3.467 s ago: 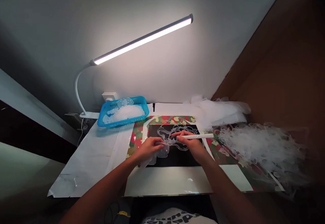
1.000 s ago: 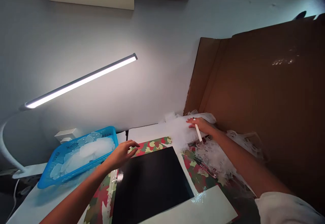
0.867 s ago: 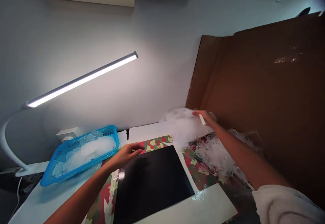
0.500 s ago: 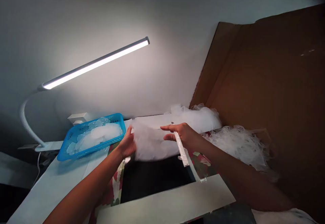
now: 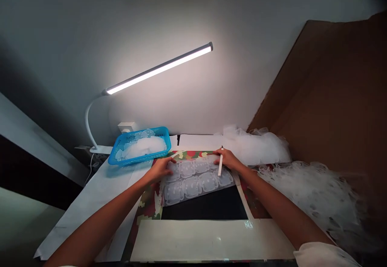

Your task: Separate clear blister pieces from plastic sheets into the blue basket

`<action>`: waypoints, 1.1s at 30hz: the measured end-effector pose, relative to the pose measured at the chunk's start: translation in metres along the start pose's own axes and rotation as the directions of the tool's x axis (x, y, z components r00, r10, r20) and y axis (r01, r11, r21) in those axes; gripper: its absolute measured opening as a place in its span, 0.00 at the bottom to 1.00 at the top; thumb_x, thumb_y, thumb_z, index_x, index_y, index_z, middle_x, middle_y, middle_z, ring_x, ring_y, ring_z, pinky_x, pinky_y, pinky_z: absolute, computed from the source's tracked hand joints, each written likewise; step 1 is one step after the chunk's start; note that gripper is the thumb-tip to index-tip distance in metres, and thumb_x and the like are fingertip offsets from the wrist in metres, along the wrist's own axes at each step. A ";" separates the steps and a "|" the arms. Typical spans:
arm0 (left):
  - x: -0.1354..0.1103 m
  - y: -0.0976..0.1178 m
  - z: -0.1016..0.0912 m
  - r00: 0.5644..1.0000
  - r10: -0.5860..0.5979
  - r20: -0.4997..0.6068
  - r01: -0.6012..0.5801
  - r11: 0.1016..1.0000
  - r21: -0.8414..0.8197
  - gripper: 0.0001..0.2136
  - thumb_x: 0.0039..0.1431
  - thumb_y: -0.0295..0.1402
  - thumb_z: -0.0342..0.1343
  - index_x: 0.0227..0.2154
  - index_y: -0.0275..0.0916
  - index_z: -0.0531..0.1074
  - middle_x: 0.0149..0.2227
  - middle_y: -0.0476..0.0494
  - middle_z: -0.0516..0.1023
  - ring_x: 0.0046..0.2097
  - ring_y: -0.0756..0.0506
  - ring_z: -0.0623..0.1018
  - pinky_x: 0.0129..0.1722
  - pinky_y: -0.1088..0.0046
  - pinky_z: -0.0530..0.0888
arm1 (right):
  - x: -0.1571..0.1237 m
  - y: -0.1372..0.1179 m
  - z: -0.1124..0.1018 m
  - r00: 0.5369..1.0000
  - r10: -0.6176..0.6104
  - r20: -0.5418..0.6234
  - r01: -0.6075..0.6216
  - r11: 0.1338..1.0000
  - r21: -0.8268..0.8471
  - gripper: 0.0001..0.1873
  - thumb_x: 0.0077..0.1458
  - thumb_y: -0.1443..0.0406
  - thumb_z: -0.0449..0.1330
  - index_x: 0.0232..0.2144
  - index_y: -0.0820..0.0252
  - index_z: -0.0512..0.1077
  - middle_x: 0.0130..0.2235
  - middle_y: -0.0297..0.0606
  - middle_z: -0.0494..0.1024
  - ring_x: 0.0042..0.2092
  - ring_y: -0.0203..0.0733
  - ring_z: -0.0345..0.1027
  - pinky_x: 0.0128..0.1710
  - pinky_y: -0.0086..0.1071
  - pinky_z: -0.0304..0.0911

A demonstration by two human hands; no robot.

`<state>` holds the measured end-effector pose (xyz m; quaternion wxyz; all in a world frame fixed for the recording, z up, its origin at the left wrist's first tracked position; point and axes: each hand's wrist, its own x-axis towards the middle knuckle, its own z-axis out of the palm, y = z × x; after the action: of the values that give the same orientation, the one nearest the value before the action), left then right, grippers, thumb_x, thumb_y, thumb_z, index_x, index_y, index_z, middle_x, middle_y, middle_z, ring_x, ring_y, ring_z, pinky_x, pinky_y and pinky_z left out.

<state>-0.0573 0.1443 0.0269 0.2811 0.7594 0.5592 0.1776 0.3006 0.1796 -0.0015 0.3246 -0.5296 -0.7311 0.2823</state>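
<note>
A clear plastic sheet (image 5: 196, 180) with several die-cut shapes lies across the top of a black mat (image 5: 208, 208). My left hand (image 5: 161, 169) rests on the sheet's left end, fingers stretched flat. At the sheet's upper right edge my right hand (image 5: 229, 160) presses down while its fingers grip a thin white stick-like tool (image 5: 220, 166), which points toward me. The black mat sits on a red and green camouflage-patterned surface (image 5: 149, 202).
A blue basket (image 5: 139, 148) of clear cut-outs stands at the back left under a lit desk lamp (image 5: 157, 70). A stack of clear sheets (image 5: 256, 148) lies at the back right, with a heap of plastic scraps (image 5: 314, 190) beside it. Brown cardboard (image 5: 332, 109) walls off the right.
The cut-out outline on the mat is gone. My right hand fetched a fresh sheet from the back-right stack, and both hands have laid it down on the black mat.
</note>
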 end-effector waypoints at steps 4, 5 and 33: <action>0.009 0.007 0.008 0.990 0.066 -0.128 -0.052 0.993 0.104 0.11 0.52 0.29 0.54 0.41 0.38 0.71 0.30 0.46 0.74 0.34 0.44 0.74 0.35 0.71 0.68 | 0.004 0.002 -0.006 0.996 0.042 -0.082 -0.041 0.999 0.007 0.11 0.36 0.63 0.68 0.28 0.60 0.78 0.30 0.37 0.80 0.34 0.46 0.72 0.37 0.36 0.64; 0.015 0.011 0.009 0.984 0.097 -0.149 -0.078 0.989 0.129 0.09 0.55 0.28 0.52 0.40 0.38 0.70 0.31 0.46 0.74 0.34 0.44 0.74 0.36 0.71 0.69 | 0.005 0.002 -0.009 0.991 0.054 -0.119 -0.054 0.999 0.007 0.10 0.38 0.63 0.67 0.27 0.60 0.77 0.30 0.36 0.79 0.34 0.45 0.72 0.37 0.36 0.64; -0.026 -0.007 0.012 0.987 0.136 -0.083 -0.121 0.978 0.169 0.14 0.64 0.37 0.53 0.47 0.33 0.71 0.44 0.38 0.74 0.43 0.44 0.76 0.44 0.65 0.75 | -0.100 -0.009 -0.024 0.977 0.139 -0.163 -0.133 0.990 0.045 0.19 0.50 0.54 0.62 0.20 0.56 0.58 0.43 0.43 0.81 0.42 0.47 0.74 0.44 0.39 0.65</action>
<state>-0.0631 0.1185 0.0143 0.1794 0.8052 0.5342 0.1844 0.3364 0.0826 0.0032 0.3731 -0.5945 -0.6587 0.2712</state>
